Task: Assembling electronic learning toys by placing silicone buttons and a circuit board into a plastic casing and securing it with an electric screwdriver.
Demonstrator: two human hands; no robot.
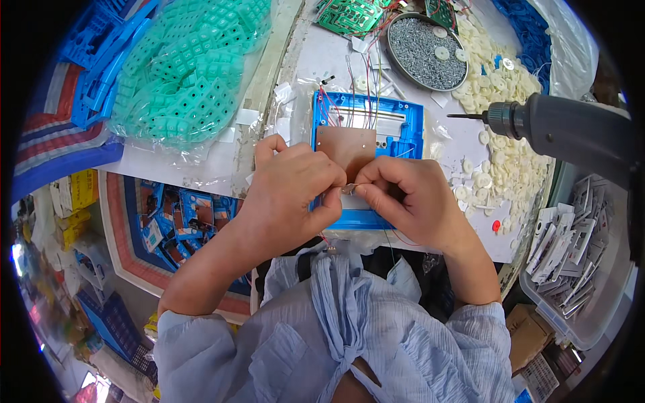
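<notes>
In front of me lies a blue plastic housing (359,219), open side up, with a plain brown circuit board (346,142) on it and thin red and dark wires running out. Above its near part, my left hand (287,185) and my right hand (418,199) meet, each closed in a pinch. Between their fingertips is a small silvery, wire-like piece (348,189); its exact kind is too small to tell. The fingers partly cover the board's lower edge and the housing's middle.
A power screwdriver (537,124) points in from the right. Behind stand a round tray of screws (420,57) and a green circuit board (349,15). Cream plastic wheels (500,151) are heaped at right, bagged green keypads (195,80) at left. A clear bin (588,295) holds metal-and-white parts.
</notes>
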